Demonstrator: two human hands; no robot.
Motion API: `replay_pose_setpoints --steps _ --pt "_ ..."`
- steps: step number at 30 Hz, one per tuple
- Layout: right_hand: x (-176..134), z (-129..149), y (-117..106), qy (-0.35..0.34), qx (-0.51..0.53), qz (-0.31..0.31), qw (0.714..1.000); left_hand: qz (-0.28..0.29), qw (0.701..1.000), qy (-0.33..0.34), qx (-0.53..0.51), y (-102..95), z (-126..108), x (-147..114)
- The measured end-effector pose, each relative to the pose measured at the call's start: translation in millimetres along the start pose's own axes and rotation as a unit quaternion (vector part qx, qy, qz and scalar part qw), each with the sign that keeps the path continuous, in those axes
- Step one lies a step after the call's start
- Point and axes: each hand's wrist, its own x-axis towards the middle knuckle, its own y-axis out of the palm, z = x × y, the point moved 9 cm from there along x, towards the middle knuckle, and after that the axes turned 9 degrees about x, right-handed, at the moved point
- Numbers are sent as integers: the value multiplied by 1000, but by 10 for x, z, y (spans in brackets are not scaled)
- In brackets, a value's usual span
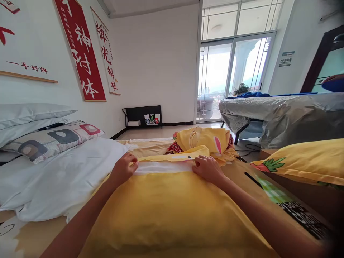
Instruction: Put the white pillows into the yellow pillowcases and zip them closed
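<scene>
Right now, from my remote seat, I have both hands at the far end of a yellow pillowcase (pixel 166 208), which lies across the middle of the view, nearest me. My left hand (pixel 125 167) is narrowed to a pinch at one corner of its opening; my right hand (pixel 207 169), fingers curled, grips the opposite corner. Between them shows a white layer (pixel 163 167) (a plain strip below the yellow flap). Just beyond sits a rumpled yellow bundle (pixel 200 139) with red checked cloth under it. White pillows (pixel 72 172) and a patterned pillow (pixel 57 138) lie to the left, and a yellow pillow (pixel 309 159) to the right. Someone's hand (pixel 335 77) touches something blue at the dim right edge, perhaps cloth.
</scene>
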Motion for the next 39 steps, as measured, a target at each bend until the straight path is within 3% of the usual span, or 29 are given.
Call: replay_pose_setpoints --steps 3,5,8,12,15,19,22,24,27,33,36,39 --pt "111 134 -148 2 -31 -44 999 45 987 152 -20 -59 -859 -19" --pt "167 168 -68 20 -35 -30 999 66 967 244 38 81 -1350 -120" --pt "185 161 216 29 -18 26 999 86 951 293 43 440 -1692 -280" --pt "146 76 486 32 -1 77 997 125 962 243 -8 833 -1625 -376" --pt "209 45 442 34 0 106 994 186 949 250 -35 857 -1601 -351" --pt "480 95 24 40 -19 100 994 278 924 255 -63 784 -1576 -176" --pt "629 151 -356 52 -37 29 998 245 944 209 -68 809 -1493 -36" --pt "635 166 -456 53 -38 -17 998 202 957 195 -75 876 -1478 -42" --pt "592 70 -274 58 -19 -25 998 165 962 201 -79 989 -1514 -145" --pt "550 -225 475 41 21 103 994 129 967 215 -40 985 -1572 -181" --pt "515 -231 576 22 19 129 991 125 967 218 -30 967 -1605 -173" --pt "433 -164 481 1 5 132 991 121 967 222 -38 894 -1628 -221"
